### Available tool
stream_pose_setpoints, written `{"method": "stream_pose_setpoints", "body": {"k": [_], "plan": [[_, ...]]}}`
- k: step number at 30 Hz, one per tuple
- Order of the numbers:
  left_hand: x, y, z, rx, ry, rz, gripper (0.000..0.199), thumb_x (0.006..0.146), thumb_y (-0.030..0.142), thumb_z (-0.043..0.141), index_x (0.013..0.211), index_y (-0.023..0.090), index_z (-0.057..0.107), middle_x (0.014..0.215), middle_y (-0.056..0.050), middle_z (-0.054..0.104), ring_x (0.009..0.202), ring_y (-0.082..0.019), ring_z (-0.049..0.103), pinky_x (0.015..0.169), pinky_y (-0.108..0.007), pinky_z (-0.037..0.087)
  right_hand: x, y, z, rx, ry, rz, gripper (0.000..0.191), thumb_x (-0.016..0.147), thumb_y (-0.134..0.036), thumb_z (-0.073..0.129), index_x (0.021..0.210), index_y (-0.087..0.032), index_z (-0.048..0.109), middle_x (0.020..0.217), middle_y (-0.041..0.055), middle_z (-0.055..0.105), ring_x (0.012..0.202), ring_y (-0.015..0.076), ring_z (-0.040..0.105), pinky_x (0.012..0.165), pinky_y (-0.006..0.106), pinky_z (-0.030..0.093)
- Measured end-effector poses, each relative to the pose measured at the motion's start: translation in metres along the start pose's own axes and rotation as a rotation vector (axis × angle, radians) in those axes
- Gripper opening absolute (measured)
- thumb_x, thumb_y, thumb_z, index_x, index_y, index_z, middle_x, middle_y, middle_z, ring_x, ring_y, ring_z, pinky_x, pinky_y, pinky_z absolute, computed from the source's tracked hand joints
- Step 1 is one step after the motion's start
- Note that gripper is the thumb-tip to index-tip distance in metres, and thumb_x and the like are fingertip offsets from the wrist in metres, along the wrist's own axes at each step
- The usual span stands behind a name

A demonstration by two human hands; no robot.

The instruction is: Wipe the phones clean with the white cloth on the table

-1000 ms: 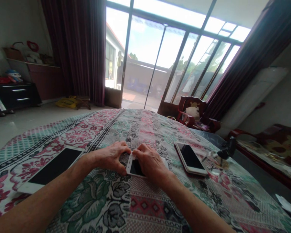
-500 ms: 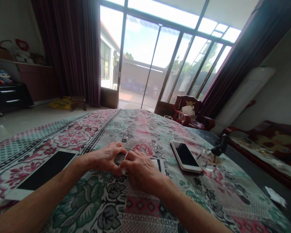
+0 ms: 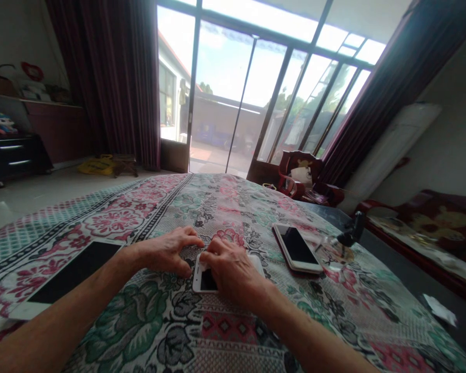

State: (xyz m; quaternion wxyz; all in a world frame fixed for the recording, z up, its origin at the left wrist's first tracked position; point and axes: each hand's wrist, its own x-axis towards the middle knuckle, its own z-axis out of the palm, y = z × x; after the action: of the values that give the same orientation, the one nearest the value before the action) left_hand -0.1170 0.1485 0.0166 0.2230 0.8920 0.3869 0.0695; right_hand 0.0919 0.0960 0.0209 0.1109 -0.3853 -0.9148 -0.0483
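A white smartphone (image 3: 207,281) with a dark screen lies on the flowered tablecloth (image 3: 147,321) in front of me, largely covered by my right hand. My right hand (image 3: 231,267) is curled over it, fingers bent and pressed down on what looks like a thin white tissue (image 3: 203,263), mostly hidden. To its left, my left hand (image 3: 174,249) hovers low over the cloth by the phone's near-left end, thumb and fingers apart, holding nothing. A white tablet (image 3: 75,272) with a black screen lies under my left forearm. Right of my hands sits another white phone (image 3: 297,248).
A clear glass bottle with a black spray top (image 3: 339,248) stands right of the second phone. Beyond are a dark red wooden armchair (image 3: 301,176) and a carved sofa (image 3: 431,223). White paper (image 3: 439,310) lies on the dark surface at right. Large glass doors (image 3: 225,103) face me.
My right hand has shifted slightly right, and the phone's left end with its dark screen now shows. My left thumb has drawn away from the right fingers.
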Motion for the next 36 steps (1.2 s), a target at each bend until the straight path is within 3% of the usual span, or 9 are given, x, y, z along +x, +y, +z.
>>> {"method": "stream_pose_setpoints", "body": {"k": [7,12,15,20,26,30,33,36], "plan": [[-0.004,0.016,-0.003,0.015,-0.068,-0.056,0.079,0.055,0.046,0.076,0.126,0.024,0.048,0.127,-0.006,0.041,0.120,-0.027,0.039,0.102,-0.034,0.035,-0.003,-0.002,0.000,0.040,0.028,-0.006,0.011,0.087,-0.020,0.052,0.093,-0.020,0.062,0.094,0.0051,0.057,0.081,0.0164,0.047,0.069,0.028,0.036],[-0.003,0.025,0.004,0.088,-0.013,-0.090,0.072,0.047,0.052,0.078,0.108,0.022,0.052,0.112,-0.005,0.048,0.108,-0.028,0.046,0.091,-0.036,0.043,-0.003,0.001,0.002,0.060,0.013,0.005,0.015,0.087,-0.020,0.050,0.097,-0.020,0.062,0.096,0.0061,0.056,0.083,0.0174,0.048,0.071,0.030,0.037],[-0.002,0.020,0.009,0.061,0.041,-0.077,0.060,0.052,0.051,0.076,0.100,0.022,0.053,0.109,-0.003,0.048,0.106,-0.026,0.047,0.088,-0.034,0.043,-0.003,0.006,0.004,0.064,0.015,0.033,0.019,0.086,-0.018,0.051,0.102,-0.020,0.061,0.098,0.0073,0.056,0.086,0.0180,0.048,0.074,0.030,0.038],[0.002,0.008,0.014,-0.007,0.132,-0.009,0.065,0.058,0.048,0.075,0.114,0.026,0.052,0.114,-0.002,0.047,0.111,-0.025,0.045,0.097,-0.034,0.039,0.002,0.016,0.006,0.074,0.024,0.078,0.025,0.087,-0.013,0.046,0.106,-0.021,0.061,0.098,0.0069,0.055,0.087,0.0173,0.048,0.075,0.030,0.038],[0.004,0.001,0.017,0.022,0.164,0.057,0.063,0.059,0.049,0.077,0.114,0.031,0.055,0.114,-0.001,0.046,0.110,-0.024,0.046,0.097,-0.034,0.040,0.001,0.012,0.002,0.094,0.010,0.048,0.020,0.085,-0.014,0.048,0.097,-0.019,0.063,0.092,0.0059,0.055,0.084,0.0166,0.048,0.073,0.028,0.037],[0.003,0.000,0.017,0.040,0.152,0.075,0.065,0.060,0.050,0.077,0.118,0.032,0.054,0.117,-0.002,0.045,0.112,-0.024,0.045,0.099,-0.034,0.039,-0.006,0.004,-0.001,0.126,-0.004,-0.007,0.013,0.082,-0.015,0.050,0.084,-0.017,0.062,0.089,0.0047,0.055,0.082,0.0159,0.049,0.074,0.029,0.037],[0.001,0.000,0.015,0.045,0.130,0.071,0.067,0.061,0.050,0.076,0.121,0.032,0.054,0.118,-0.002,0.044,0.114,-0.024,0.044,0.100,-0.034,0.038,-0.008,0.005,0.000,0.147,0.009,-0.028,0.015,0.083,-0.016,0.049,0.085,-0.019,0.063,0.089,0.0042,0.055,0.083,0.0156,0.049,0.075,0.028,0.036],[0.000,0.002,0.012,0.055,0.101,0.046,0.069,0.061,0.051,0.075,0.123,0.032,0.052,0.122,-0.002,0.043,0.116,-0.024,0.042,0.101,-0.034,0.037,-0.005,0.014,0.002,0.121,0.029,0.041,0.019,0.086,-0.016,0.046,0.091,-0.019,0.064,0.092,0.0052,0.056,0.084,0.0159,0.049,0.075,0.028,0.036]]}}
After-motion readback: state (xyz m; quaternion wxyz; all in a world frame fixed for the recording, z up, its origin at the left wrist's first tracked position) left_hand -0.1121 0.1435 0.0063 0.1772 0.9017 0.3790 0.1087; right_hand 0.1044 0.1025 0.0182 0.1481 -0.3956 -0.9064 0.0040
